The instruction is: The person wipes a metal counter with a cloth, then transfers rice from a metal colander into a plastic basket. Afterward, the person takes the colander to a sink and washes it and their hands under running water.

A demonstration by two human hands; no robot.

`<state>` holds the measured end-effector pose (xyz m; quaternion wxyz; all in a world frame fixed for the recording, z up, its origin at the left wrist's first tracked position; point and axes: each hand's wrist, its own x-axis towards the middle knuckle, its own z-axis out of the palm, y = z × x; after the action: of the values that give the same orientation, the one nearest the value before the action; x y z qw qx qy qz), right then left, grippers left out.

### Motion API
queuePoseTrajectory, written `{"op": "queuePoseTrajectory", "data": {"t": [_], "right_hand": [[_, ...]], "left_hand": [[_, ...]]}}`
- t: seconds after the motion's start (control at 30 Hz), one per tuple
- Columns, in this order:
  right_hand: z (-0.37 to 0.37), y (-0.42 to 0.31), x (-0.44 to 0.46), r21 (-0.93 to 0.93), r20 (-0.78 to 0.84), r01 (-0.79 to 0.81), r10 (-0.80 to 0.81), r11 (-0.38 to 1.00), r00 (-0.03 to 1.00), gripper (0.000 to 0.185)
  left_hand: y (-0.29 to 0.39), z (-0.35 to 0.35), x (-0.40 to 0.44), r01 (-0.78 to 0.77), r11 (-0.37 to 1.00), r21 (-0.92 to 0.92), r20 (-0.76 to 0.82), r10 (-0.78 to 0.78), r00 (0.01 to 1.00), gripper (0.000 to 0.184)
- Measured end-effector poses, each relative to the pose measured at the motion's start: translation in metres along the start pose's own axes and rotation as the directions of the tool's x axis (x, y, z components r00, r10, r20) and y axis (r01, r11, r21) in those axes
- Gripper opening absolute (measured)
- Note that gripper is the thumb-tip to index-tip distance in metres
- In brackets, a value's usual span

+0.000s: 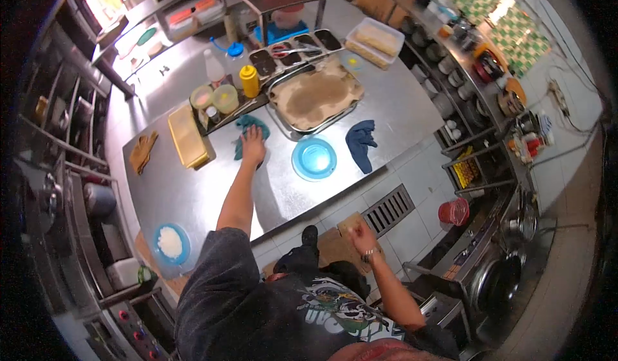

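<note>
My left hand [253, 147] presses on a bunched teal cloth [244, 128] on the steel table, its fingers over the fabric. To its right are a light blue plate [315, 159] and a crumpled dark blue cloth [361, 143]. Beyond them is a glass tray [315, 96] with a brown-stained lining. My right hand [362, 237] hangs below the table edge over the floor, with a band at the wrist. Its fingers look loosely curled, with nothing visible in them.
On the steel table [154, 194] are a yellow-lidded box [187, 136], a yellow bottle [249, 81], sauce containers [262, 63], a brown cloth [142, 152] and a blue plate of white food [170, 244]. A red bucket [454, 212] and cookware [496, 282] are at the right.
</note>
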<state>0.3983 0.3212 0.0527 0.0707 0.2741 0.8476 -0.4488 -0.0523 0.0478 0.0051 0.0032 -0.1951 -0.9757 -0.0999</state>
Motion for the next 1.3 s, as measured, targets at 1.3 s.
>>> {"op": "queuePoseTrajectory", "data": {"t": [1.3], "right_hand": [[-0.339,-0.112,0.215,0.492,-0.367,0.165,0.032,0.855,0.93,0.042]], "left_hand": [[0.422,-0.002,-0.043,-0.212,0.43,-0.877,-0.281,-0.103,0.954,0.043]]}}
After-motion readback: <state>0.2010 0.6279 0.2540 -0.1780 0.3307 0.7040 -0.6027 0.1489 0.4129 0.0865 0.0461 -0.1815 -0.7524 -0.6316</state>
